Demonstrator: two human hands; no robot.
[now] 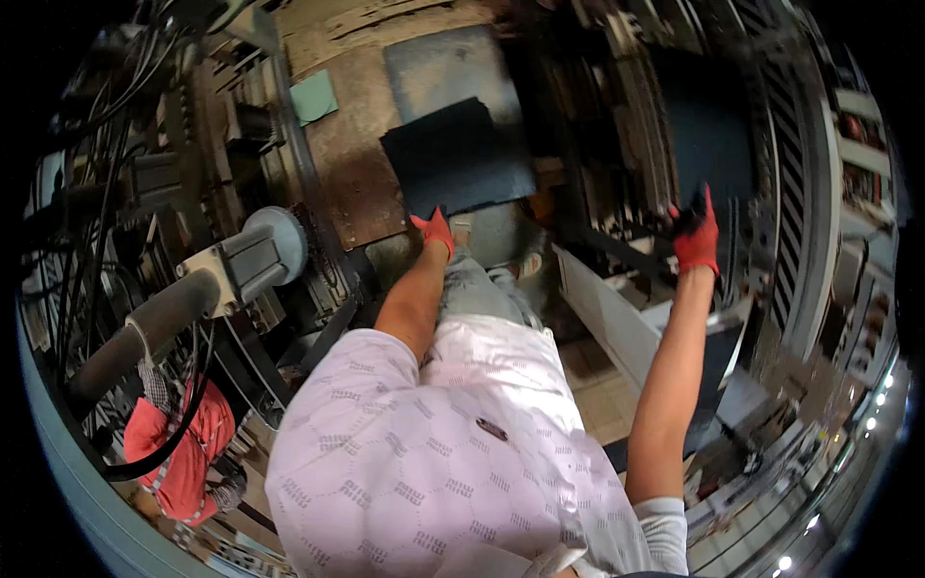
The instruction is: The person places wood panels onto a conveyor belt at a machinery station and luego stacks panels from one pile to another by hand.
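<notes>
Left hand [436, 231], red-gloved, pinched the near edge of the flat, matte dark sheet [458, 159] lying on the rusty floor plate [352, 183]. Right hand [696, 236] closed around a dark bar [626, 252] by the machine frame. Best kept level, gripped firmly — that sheet looked floppy.
</notes>
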